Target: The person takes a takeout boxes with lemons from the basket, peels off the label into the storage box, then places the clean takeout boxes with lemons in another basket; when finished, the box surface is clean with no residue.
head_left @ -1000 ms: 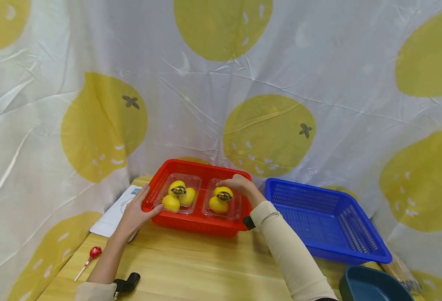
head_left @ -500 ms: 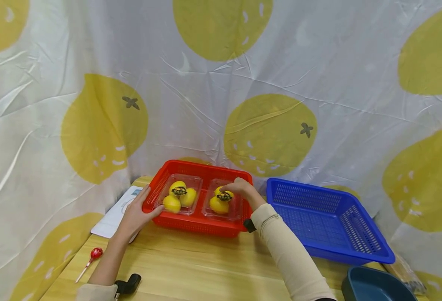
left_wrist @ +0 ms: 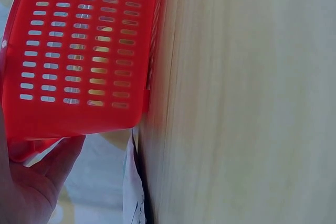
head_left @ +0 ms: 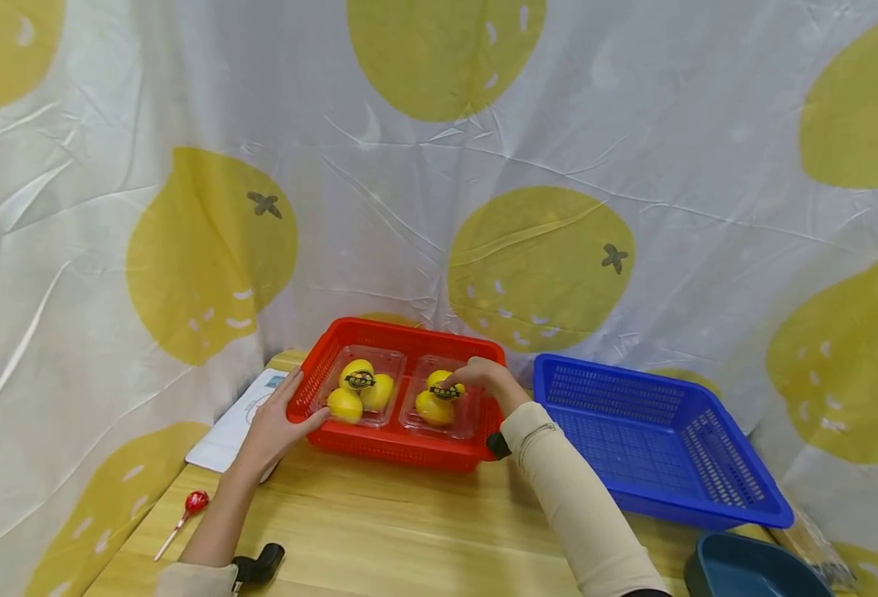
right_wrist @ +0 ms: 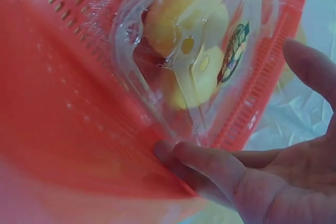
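Inside the red basket [head_left: 394, 448] lie two clear plastic boxes of yellow fruit with dark labels, the left box [head_left: 379, 362] and the right box [head_left: 411, 414]. My left hand [head_left: 274, 429] is at the basket's left end, fingers extended along the outside and thumb reaching over the front rim. Beneath the rim, the left wrist view shows fingers [left_wrist: 60, 163] against the basket [left_wrist: 73, 119]. My right hand [head_left: 492, 381] reaches over the right box. In the right wrist view, its fingertips [right_wrist: 184, 153] touch the edge of the box [right_wrist: 181, 69], the thumb raised apart from it.
A blue basket [head_left: 651, 497] stands to the right, with a dark teal container [head_left: 759, 564] in front of it. On the left lie a white sheet [head_left: 218, 444] and a red lollipop [head_left: 196, 501]. A lemon-patterned curtain [head_left: 379, 224] hangs behind.
The right hand's fingers have shifted slightly right and forward over the right box. The left hand keeps its place at the basket's left end. The head view has turned slightly left.
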Demonstrator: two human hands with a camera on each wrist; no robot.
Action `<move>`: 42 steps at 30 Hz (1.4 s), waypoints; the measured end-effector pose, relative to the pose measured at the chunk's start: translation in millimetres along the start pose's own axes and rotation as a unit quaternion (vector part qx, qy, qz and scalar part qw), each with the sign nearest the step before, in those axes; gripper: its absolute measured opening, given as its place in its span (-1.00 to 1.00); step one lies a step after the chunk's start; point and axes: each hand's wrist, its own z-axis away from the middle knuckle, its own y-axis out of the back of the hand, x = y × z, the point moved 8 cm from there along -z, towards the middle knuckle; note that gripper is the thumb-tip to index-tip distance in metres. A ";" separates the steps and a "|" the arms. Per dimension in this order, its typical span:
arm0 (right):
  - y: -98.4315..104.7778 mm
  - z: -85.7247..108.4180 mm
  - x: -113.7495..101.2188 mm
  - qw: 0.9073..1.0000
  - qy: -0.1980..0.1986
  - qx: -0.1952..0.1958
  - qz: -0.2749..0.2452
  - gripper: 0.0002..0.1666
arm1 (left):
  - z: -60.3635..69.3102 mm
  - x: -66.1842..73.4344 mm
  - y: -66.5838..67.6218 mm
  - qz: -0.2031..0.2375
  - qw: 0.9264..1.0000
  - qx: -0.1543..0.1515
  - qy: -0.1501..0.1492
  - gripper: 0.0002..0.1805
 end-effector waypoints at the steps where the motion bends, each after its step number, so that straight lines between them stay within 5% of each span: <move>1: 0.5 -0.7 -0.3 1.000 0.000 -0.002 0.006 -0.19 | -0.3 0.0 0.0 0.001 1.000 0.001 0.000 0.00; 17: -2.0 -10.6 10.1 0.999 -0.002 -0.016 -0.052 -0.28 | 0.6 1.5 -0.7 -0.005 1.000 0.007 -0.004 0.01; 23: -2.7 -13.6 9.9 0.999 0.002 -0.013 -0.034 -0.29 | 0.4 1.6 -0.5 -0.001 1.000 0.007 -0.001 0.02; 30: -5.9 -17.8 10.7 0.998 0.007 -0.023 -0.062 -0.57 | 0.7 3.6 -0.6 -0.003 1.000 0.008 -0.007 0.01; 34: -7.2 -18.6 10.4 0.996 0.012 -0.029 -0.081 -0.51 | 1.3 2.5 -0.7 -0.003 1.000 0.007 -0.002 0.01; 38: -10.4 -17.7 10.9 0.993 0.011 -0.048 -0.106 -0.22 | 1.2 1.1 -0.6 -0.004 1.000 0.004 0.001 0.02; 42: -15.8 -18.1 12.8 0.987 0.001 -0.079 -0.143 -0.31 | 0.4 0.7 -0.8 -0.007 1.000 0.004 -0.001 0.02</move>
